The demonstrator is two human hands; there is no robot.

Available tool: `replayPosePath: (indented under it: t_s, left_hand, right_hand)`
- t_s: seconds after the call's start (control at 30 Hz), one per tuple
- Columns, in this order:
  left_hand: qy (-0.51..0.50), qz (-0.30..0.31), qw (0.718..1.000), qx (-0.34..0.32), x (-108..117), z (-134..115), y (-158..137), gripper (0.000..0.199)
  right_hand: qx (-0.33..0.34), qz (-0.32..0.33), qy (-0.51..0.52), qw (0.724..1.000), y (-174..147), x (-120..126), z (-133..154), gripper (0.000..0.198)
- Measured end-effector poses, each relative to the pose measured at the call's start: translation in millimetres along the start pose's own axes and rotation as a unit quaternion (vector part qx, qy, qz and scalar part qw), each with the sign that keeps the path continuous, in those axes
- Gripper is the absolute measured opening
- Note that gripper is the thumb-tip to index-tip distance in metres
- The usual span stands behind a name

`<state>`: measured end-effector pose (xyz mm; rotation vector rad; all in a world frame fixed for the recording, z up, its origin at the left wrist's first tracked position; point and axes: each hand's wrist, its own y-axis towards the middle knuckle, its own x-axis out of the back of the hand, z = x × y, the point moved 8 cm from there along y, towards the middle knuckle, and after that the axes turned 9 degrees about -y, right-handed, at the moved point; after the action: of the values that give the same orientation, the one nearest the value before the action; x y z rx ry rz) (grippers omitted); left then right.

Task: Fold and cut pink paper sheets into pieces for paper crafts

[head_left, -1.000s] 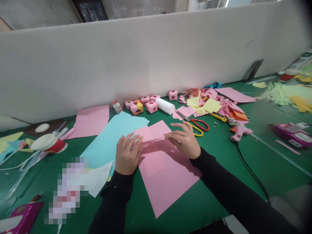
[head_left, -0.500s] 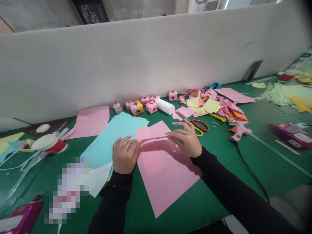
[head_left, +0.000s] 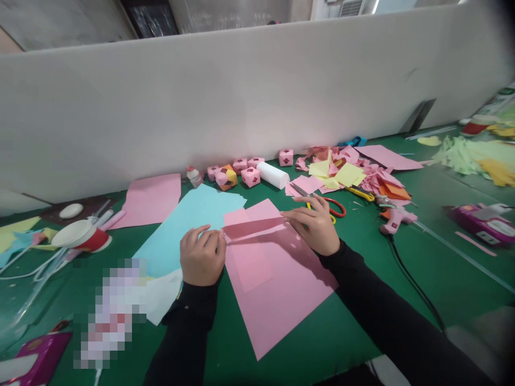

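Observation:
Between my two hands a narrow folded strip of pink paper (head_left: 255, 227) is held a little above the sheets below it. My left hand (head_left: 203, 254) pinches its left end with thumb and forefinger. At the other end my right hand (head_left: 311, 222) grips it by the fingertips. Underneath lies a large pink sheet (head_left: 277, 316), turned at an angle, with a smaller pink piece (head_left: 253, 268) on top of it. Just beyond my right hand are scissors (head_left: 336, 207) with red and yellow handles, partly hidden by the fingers.
Blue sheets (head_left: 173, 230) lie left of my hands. Folded pink paper blocks (head_left: 250, 177) and a white roll (head_left: 273, 175) line the white partition (head_left: 241, 102). Paper scraps (head_left: 350, 171) are heaped behind the scissors. A pink glue gun (head_left: 396, 220) with a black cord rests at right; a paper cup (head_left: 82, 236) at left.
The pink strip has tilted so more of its face shows. My left hand has shifted slightly left, and my right hand slightly to the right.

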<state>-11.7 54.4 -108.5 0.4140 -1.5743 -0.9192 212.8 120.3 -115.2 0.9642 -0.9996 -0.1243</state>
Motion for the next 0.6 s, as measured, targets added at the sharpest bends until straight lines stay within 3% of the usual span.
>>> replayPosePath:
  t_s: [0.13,0.23,0.37,0.53,0.6]
  left_hand:
    - [-0.007,-0.011,1.000,0.022,0.5,7.9,-2.3,0.016]
    - [-0.078,-0.008,0.994,0.073,-2.0,9.0,-5.7,0.027]
    - [-0.213,0.030,0.963,0.159,-12.7,1.3,-11.1,0.041]
    - [-0.261,0.066,0.933,0.237,-22.6,-1.6,-12.9,0.039]
    - [-0.284,0.081,0.906,0.302,-30.0,6.7,-16.6,0.038]
  right_hand:
    - [-0.023,-0.021,-0.005,1.000,0.1,1.9,-10.0,0.013]
    - [-0.034,-0.048,-0.010,0.998,0.2,4.7,-9.6,0.011]
    - [-0.032,-0.070,-0.015,0.997,0.4,7.8,-2.1,0.016]
    - [-0.020,-0.063,-0.003,0.998,-0.5,6.1,4.5,0.020]
    - [-0.016,-0.050,0.019,0.998,-1.2,2.8,5.9,0.020]
